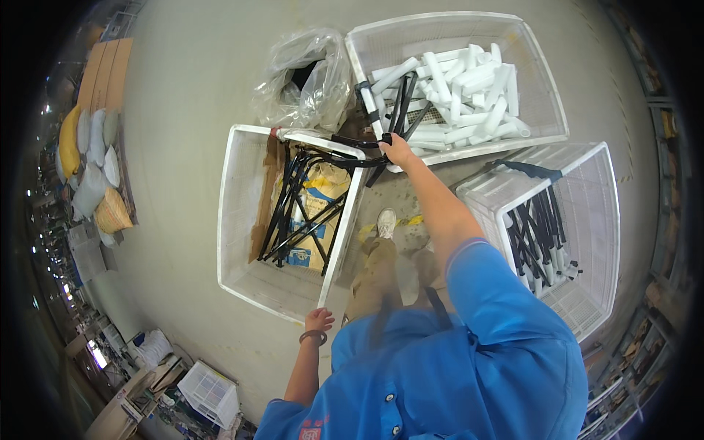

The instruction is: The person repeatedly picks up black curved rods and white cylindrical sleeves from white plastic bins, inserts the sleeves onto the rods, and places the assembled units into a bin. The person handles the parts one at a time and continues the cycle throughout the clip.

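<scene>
My right hand [398, 150] is closed around black bent tubes [359, 141] near the gap between two white bins. They reach leftward over the rim of the left white bin [224, 213]. Inside that bin lie several more black bent tubes [293, 192], over brown cardboard and a printed yellow-and-blue sack [317, 199]. My left hand [319, 320], with a dark bracelet at the wrist, hangs beside that bin's near corner. Its fingers are loosely curled and nothing shows in them; whether it touches the rim I cannot tell.
The far white bin [550, 81] holds many white tubes [469, 88], with black tubes leaning at its left end. A clear plastic bag [312, 99] stands beside it. At right, another bin [612, 213] contains black tubes with white ends. Filled sacks [95, 158] lie far left.
</scene>
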A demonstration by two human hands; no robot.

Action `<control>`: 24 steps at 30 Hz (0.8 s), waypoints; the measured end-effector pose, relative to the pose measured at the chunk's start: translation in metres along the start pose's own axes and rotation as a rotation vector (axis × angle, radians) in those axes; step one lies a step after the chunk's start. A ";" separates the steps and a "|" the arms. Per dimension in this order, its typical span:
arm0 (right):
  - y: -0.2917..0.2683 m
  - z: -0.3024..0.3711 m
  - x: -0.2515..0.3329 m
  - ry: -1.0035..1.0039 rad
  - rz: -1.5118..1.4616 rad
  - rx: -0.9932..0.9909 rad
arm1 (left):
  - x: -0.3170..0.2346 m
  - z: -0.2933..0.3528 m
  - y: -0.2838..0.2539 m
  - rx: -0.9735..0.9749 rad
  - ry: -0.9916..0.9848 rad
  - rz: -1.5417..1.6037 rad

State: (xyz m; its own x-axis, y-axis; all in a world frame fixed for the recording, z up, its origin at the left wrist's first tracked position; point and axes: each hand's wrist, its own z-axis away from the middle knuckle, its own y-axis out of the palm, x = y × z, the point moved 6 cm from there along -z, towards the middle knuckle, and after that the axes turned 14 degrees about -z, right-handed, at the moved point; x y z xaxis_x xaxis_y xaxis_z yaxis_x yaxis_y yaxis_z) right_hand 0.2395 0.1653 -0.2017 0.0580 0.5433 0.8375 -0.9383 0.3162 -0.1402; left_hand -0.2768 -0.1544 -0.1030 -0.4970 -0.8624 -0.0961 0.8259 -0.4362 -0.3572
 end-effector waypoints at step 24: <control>-0.138 0.437 0.252 -0.346 -1.045 -0.248 | -0.332 0.190 0.149 0.370 1.267 -0.418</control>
State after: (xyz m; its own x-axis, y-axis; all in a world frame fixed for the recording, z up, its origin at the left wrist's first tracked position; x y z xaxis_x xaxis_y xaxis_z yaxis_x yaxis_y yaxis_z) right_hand 0.2346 -0.0811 0.2592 0.6415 -0.3110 0.7012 -0.3884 0.6566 0.6466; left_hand 0.0617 0.0178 0.0525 -0.4581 0.0803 -0.8853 0.4800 -0.8159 -0.3224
